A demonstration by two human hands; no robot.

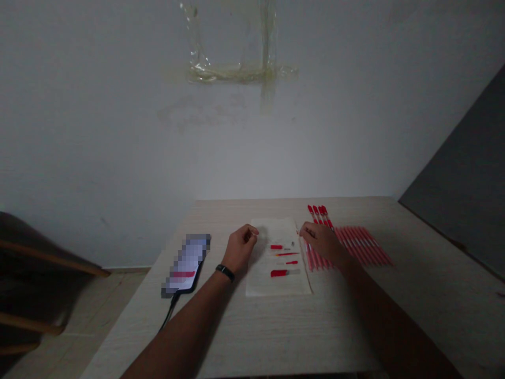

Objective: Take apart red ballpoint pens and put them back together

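My left hand [241, 245], with a dark band at the wrist, hovers over the left edge of a white sheet [262, 281]. Its fingers are curled closed; whatever they may hold is too small to name. Near the sheet's right edge, my right hand [321, 241] is closed in a pinch, its contents hidden. Between the hands lie pen parts: a short red piece [276, 247], a thin spring-like piece [287, 249], a small grey tip [292, 243], a refill [287, 254], a small red part [292, 262] and a red-and-clear barrel [279, 273].
A row of red pen barrels [365, 245] lies right of the sheet, partly behind my right hand. Several red-topped pens [315, 210] lie beyond it. A phone [185, 266] with a cable [169, 315] rests on the left of the wooden table [252, 337]. A wall stands behind.
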